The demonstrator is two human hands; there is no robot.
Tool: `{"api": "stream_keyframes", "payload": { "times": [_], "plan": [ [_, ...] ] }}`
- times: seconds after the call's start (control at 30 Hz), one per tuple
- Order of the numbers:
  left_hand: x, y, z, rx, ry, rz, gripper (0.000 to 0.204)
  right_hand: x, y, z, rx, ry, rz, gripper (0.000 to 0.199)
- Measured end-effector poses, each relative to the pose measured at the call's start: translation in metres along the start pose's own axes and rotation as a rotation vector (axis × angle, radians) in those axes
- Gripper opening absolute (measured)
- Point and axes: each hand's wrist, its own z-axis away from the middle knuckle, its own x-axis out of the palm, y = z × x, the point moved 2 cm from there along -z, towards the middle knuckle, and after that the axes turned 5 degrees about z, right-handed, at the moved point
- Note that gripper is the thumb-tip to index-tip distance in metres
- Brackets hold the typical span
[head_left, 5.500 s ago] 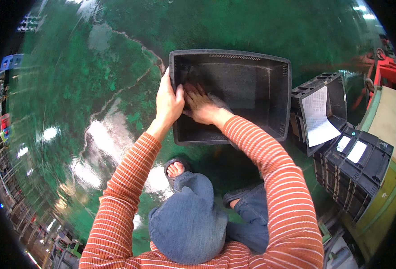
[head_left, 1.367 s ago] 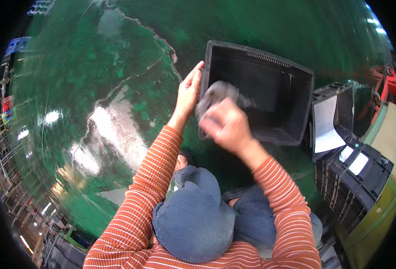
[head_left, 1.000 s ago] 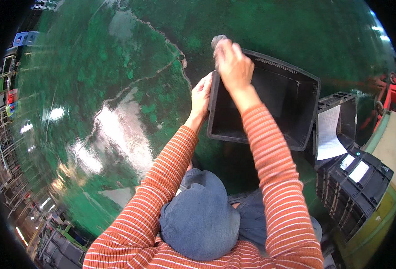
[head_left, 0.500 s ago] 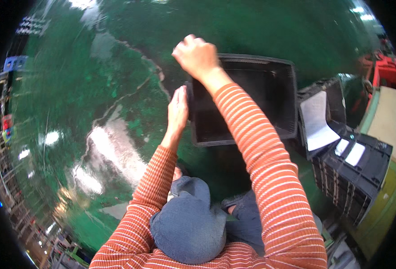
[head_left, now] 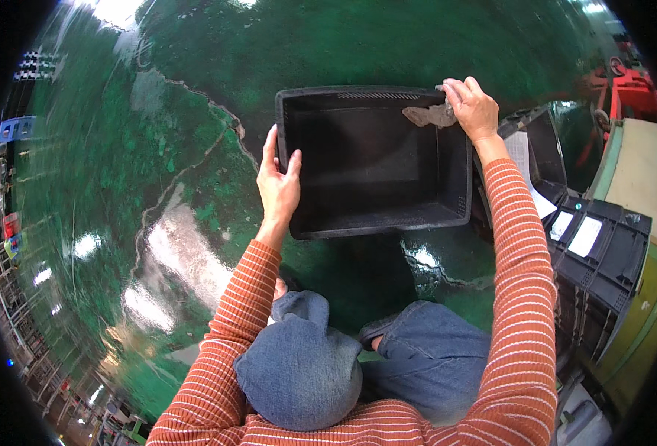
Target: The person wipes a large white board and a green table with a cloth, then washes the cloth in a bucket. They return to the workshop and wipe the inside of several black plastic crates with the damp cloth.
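In front of me is a black plastic bin point(head_left: 373, 221), rectangular and open at the top, with nothing seen inside but the rag's end. My left hand point(head_left: 279, 186) grips its left wall, the thumb over the rim on the inner side and the fingers along the outside. At the far right corner, my right hand point(head_left: 476, 111) pinches a crumpled greyish rag point(head_left: 429, 115), which hangs over the inside of the far wall. Part of the rag is hidden in that hand.
To the right, a dark folding crate point(head_left: 600, 256) bears white labels, with papers point(head_left: 519, 160) behind it, partly covered by my right arm. A red machine or cart point(head_left: 637, 93) stands farther off. The green floor point(head_left: 195, 134) is cracked and shiny. My knees point(head_left: 299, 372) are close below.
My right hand has swept from beyond the bin's far left corner to its far right corner, where the rag now shows. My left hand, flat against the side before, now grips the rim.
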Motion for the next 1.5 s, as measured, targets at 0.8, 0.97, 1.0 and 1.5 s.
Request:
{"api": "stream_keyframes", "payload": {
  "times": [0.8, 0.97, 1.0, 1.5],
  "plan": [
    [0.003, -0.024, -0.006, 0.077, -0.106, 0.32, 0.056, -0.074, -0.247, 0.118, -0.012, -0.072, -0.862, 0.013],
    [-0.001, -0.01, 0.0, 0.028, -0.096, 0.232, 0.056, -0.001, -0.123, 0.068, 0.113, -0.285, -0.187, 0.059],
    [0.003, -0.01, -0.001, 0.051, -0.109, 0.259, 0.055, 0.037, -0.106, 0.082, 0.388, -0.664, -0.324, 0.077],
    [0.001, -0.008, -0.001, -0.021, -0.052, 0.13, 0.045, 0.068, -0.048, 0.102, -0.232, -0.339, 0.436, 0.04]
  ]
}}
